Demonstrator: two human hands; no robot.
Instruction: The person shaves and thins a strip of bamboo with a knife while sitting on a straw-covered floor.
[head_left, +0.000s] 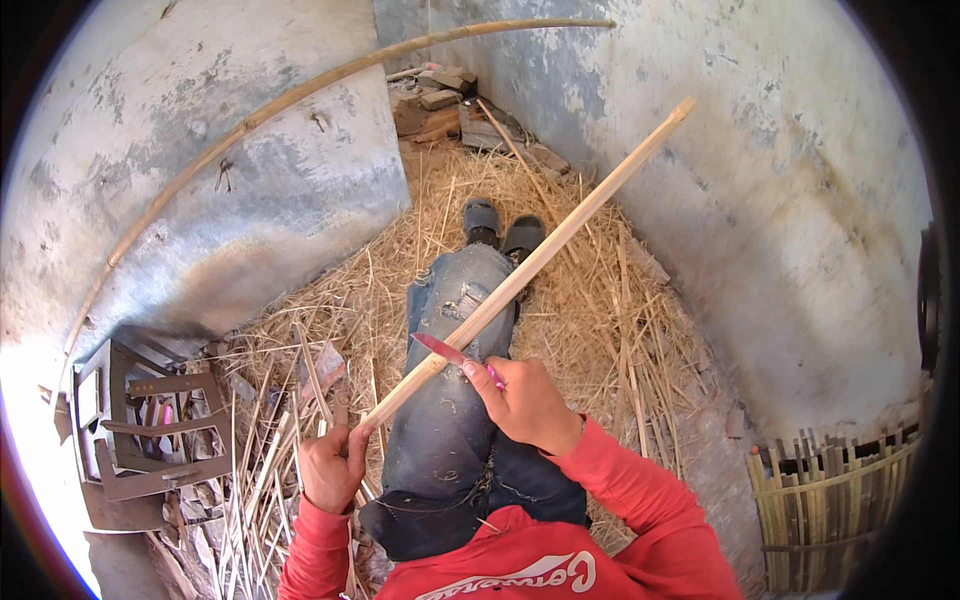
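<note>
A long, pale split bamboo pole point(560, 237) slants across my outstretched legs, its far end raised up to the right. Round its near end my left hand point(332, 466) is closed, low on the left side. My right hand point(527, 402) grips a knife point(440, 347) by a pink handle that shows only in part. The reddish, stained blade points to the left and lies across the pole near a node, over my knees. Whether the edge touches the wood I cannot tell. Worn jeans point(440, 440) lie under the pole.
Straw-like shavings point(570, 320) and loose strips cover the floor. A bent pole point(250, 122) leans along the left wall. A dark metal frame point(165, 430) stands at left, a slatted bamboo basket point(835, 510) at lower right. Bricks and rubble point(440, 95) fill the far corner.
</note>
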